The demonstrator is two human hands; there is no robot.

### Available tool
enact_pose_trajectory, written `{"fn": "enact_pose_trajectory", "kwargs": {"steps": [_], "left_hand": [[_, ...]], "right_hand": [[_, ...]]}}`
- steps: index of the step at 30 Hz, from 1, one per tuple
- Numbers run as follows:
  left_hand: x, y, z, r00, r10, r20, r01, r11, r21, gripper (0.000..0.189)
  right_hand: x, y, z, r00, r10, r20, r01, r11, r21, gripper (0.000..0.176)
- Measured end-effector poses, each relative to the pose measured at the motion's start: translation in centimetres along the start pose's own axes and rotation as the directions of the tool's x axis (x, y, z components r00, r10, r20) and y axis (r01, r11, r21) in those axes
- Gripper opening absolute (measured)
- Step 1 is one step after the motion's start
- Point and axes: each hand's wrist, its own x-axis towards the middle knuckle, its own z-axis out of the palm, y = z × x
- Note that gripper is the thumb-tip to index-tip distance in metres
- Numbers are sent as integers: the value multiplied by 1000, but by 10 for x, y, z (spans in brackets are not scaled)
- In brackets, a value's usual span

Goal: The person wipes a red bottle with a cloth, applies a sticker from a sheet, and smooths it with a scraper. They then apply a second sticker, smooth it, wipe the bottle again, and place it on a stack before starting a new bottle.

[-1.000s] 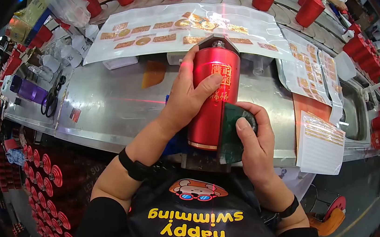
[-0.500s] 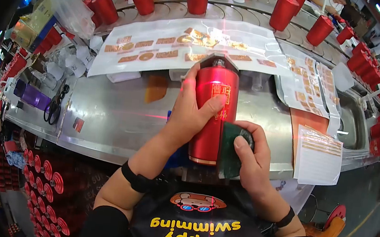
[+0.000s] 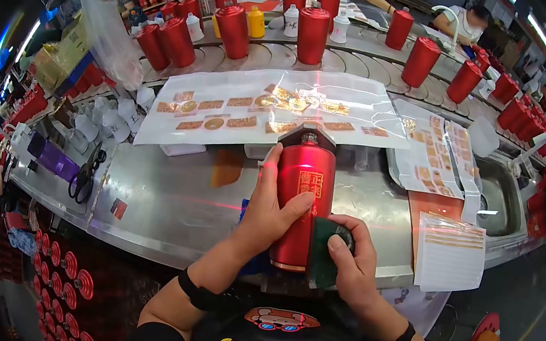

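Observation:
In the middle of the head view a glossy red bottle (image 3: 305,167) with gold characters on its front lies or leans, its neck pointing away from me. My left hand (image 3: 265,213) is wrapped along the bottle's left side, the thumb on its front just below the gold characters. A dark green pad (image 3: 322,267) is pinched in my right hand (image 3: 358,261), against the bottle's lower right side. Behind the bottle's neck is a dark angular holder (image 3: 337,147), mostly hidden. A red light line falls across the bottle and my left hand.
Clear sheets of gold stickers (image 3: 226,108) lie beyond the bottle, with more sticker sheets (image 3: 424,144) at right near a sink (image 3: 496,196). Scissors (image 3: 85,179) and a purple bottle (image 3: 52,157) are at left. Several red bottles (image 3: 312,37) stand on the conveyor (image 3: 266,55). Other people (image 3: 468,28) work behind.
The view has tilted up, so everything sits lower in the picture and more of the conveyor and background shows. Both hands keep about the same hold on the bottle and pad.

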Motion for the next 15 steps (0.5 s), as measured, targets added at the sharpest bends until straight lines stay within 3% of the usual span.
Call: {"fn": "enact_pose_trajectory", "kwargs": {"steps": [10, 15], "left_hand": [[0, -12, 2, 999, 49, -17, -50, 993, -104, 95], [0, -9, 2, 998, 49, -24, -50, 997, -56, 94]], "right_hand": [[0, 3, 0, 1000, -1, -2, 1, 1000, 13, 28], [0, 4, 2, 1000, -18, -4, 18, 1000, 13, 28]]}}
